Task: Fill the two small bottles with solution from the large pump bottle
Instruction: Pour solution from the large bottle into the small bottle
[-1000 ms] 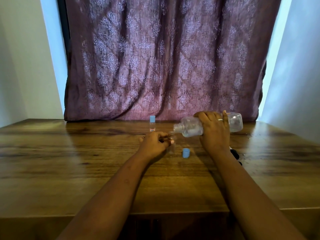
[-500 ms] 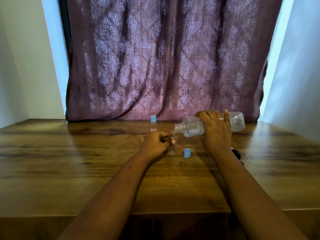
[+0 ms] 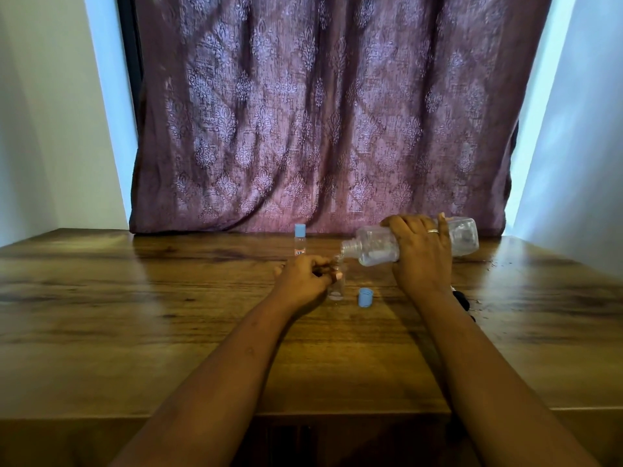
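Note:
My right hand (image 3: 421,254) grips the large clear bottle (image 3: 374,247), which is tipped on its side with its open neck pointing left and down. Its mouth sits just over the top of a small clear bottle (image 3: 336,288) that stands uncapped on the wooden table (image 3: 168,315). My left hand (image 3: 303,278) holds that small bottle near its top. Its blue cap (image 3: 365,297) lies on the table just to the right. A second small bottle (image 3: 299,240) with a blue cap and a label stands upright farther back.
A dark object (image 3: 463,303), partly hidden behind my right forearm, lies on the table to the right. A patterned purple curtain (image 3: 320,112) hangs behind the table's far edge. White walls flank both sides. The table's near edge runs below my forearms.
Both hands and the bottles keep nearly the same pose. The large bottle stays tipped over the small one, with only a slight shift of the view.

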